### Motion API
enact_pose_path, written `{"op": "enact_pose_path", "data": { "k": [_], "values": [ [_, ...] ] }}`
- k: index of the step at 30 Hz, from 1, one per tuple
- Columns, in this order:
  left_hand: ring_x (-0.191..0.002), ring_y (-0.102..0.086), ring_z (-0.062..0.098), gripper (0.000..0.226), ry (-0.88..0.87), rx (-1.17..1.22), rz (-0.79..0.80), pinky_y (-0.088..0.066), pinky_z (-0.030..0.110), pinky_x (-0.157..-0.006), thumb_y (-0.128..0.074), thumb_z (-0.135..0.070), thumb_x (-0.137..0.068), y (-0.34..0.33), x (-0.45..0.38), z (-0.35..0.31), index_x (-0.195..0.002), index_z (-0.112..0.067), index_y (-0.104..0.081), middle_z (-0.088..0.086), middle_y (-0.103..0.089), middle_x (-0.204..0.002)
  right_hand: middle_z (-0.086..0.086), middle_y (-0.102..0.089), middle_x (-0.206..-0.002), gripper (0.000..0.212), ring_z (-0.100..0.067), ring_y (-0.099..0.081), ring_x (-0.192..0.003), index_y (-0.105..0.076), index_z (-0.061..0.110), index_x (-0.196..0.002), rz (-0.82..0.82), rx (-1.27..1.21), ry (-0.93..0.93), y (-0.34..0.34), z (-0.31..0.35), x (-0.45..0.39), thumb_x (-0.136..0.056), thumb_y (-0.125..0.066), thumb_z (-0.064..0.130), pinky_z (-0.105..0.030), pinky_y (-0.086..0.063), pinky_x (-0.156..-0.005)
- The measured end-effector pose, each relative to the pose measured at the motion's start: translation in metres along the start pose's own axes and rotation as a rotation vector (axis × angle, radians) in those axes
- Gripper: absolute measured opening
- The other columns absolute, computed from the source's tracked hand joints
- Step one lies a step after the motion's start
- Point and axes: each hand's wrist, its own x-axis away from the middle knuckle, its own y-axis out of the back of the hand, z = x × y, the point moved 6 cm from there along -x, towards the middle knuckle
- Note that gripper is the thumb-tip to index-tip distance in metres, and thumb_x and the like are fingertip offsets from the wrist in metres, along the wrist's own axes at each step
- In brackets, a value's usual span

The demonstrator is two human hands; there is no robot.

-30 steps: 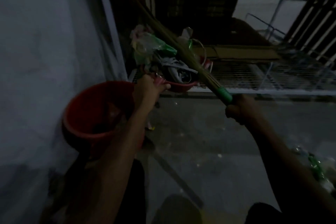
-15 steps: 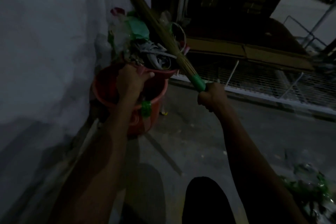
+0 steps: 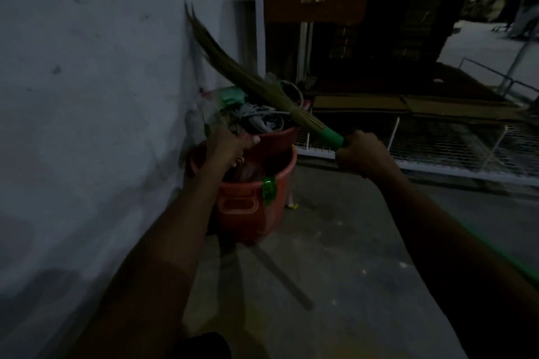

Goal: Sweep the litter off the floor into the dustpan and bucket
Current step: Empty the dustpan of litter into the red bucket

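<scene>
Dimly, no writing reads on the bucket (image 3: 248, 207).

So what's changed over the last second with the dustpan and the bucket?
The loaded dustpan, gripped by the left hand, has moved from beside the bucket to over its mouth, nothing tipped out yet. The right hand still grips the broom, bristles across the litter.

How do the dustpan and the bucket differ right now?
The dustpan is held up by the left hand; the bucket stands on the floor. The dustpan is heaped with litter; what the bucket holds is too dark to tell. Both are red plastic.
</scene>
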Motion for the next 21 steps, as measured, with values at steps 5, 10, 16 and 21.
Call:
{"op": "enact_pose_path", "data": {
  "k": [5,10,16,21],
  "values": [
    [-0.094,-0.064,0.028,0.071,0.123,0.19,0.196,-0.055,0.039,-0.068,-0.083,-0.032,-0.075,-0.021,-0.003,0.019,-0.131,0.0,-0.053,0.017,-0.066,-0.115,-0.014,-0.064,-0.089,0.032,-0.033,-0.067,-0.078,-0.065,0.006,-0.109,-0.042,0.06,-0.028,0.017,0.02,0.017,-0.085,-0.065,0.027,-0.049,-0.062,-0.077],
    [-0.121,-0.055,0.029,0.092,0.221,0.295,0.228,-0.047,0.045,-0.101,-0.089,-0.036,-0.064,-0.021,-0.007,0.038,-0.142,-0.013,-0.045,0.008,-0.057,-0.135,-0.014,-0.069,-0.08,0.017,-0.034,-0.069,-0.073,-0.069,0.006,-0.08,-0.07,0.063,-0.045,0.028,0.036,0.021,-0.074,-0.07,0.021,-0.051,-0.063,-0.073],
    [-0.121,-0.053,0.023,0.073,0.182,0.369,0.174,-0.047,0.035,-0.093,-0.078,-0.039,-0.079,-0.01,0.006,0.016,-0.137,-0.006,-0.048,0.01,-0.058,-0.13,-0.012,-0.07,-0.078,0.017,-0.033,-0.069,-0.07,-0.07,0.008,-0.079,-0.105,0.043,-0.067,0.022,0.043,0.018,-0.077,-0.069,0.025,-0.05,-0.063,-0.072],
    [-0.062,-0.056,0.015,0.048,0.229,0.451,0.244,-0.047,0.02,-0.049,-0.07,-0.045,-0.085,-0.019,0.017,-0.003,-0.11,-0.006,-0.063,0.005,-0.064,-0.081,-0.012,-0.066,-0.086,0.033,-0.032,-0.068,-0.075,-0.067,0.005,-0.106,-0.192,-0.016,-0.082,0.026,0.048,0.011,-0.082,-0.07,0.028,-0.048,-0.062,-0.075]
  ]
}}
